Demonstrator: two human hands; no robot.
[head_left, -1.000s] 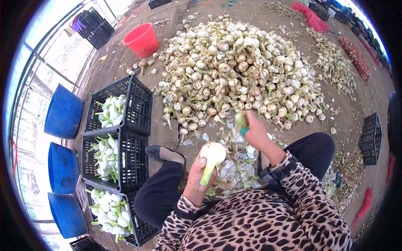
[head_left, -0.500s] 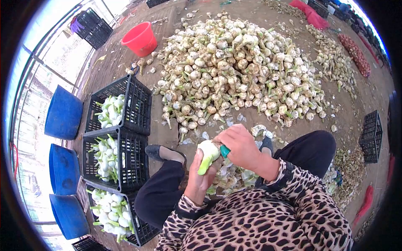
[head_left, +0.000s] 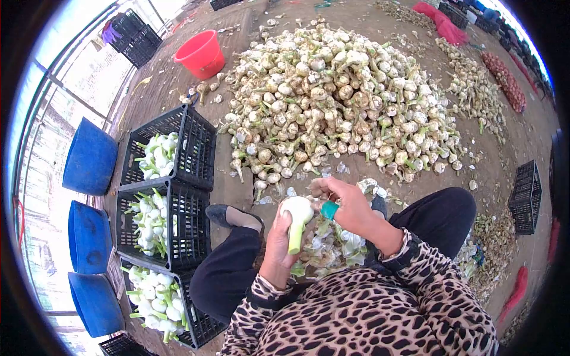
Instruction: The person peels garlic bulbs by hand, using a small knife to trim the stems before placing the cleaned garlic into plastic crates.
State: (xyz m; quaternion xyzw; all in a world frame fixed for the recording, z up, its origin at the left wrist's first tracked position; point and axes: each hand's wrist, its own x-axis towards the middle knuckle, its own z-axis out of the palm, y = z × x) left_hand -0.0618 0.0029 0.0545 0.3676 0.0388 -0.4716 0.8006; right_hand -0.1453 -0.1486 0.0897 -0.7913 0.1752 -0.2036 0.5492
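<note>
My left hand point(head_left: 276, 238) is closed around a garlic bulb point(head_left: 298, 207), its smooth white head up and its thick green stem pointing down towards me. Close beside the bulb's right side is my right hand point(head_left: 350, 207), fingers curled. A green band or wrap point(head_left: 329, 209) shows at its thumb; whether the fingers pinch a bit of skin or a small tool, I cannot make out. Below both hands, papery garlic skins point(head_left: 329, 252) litter the ground between my legs. A large heap of unpeeled garlic point(head_left: 338, 101) lies in front of me.
On my left stand black crates point(head_left: 193, 222) holding peeled garlic point(head_left: 151, 222), with blue tubs point(head_left: 89, 157) beyond them. A red bucket point(head_left: 200, 54) sits by the heap's far left. At right are another black crate point(head_left: 525, 197) and a filled red net sack point(head_left: 503, 80).
My right hand has drawn back slightly to the right from the bulb, its fingers less wrapped over it. The garlic has turned in my left hand, its stem now pointing more straight down.
</note>
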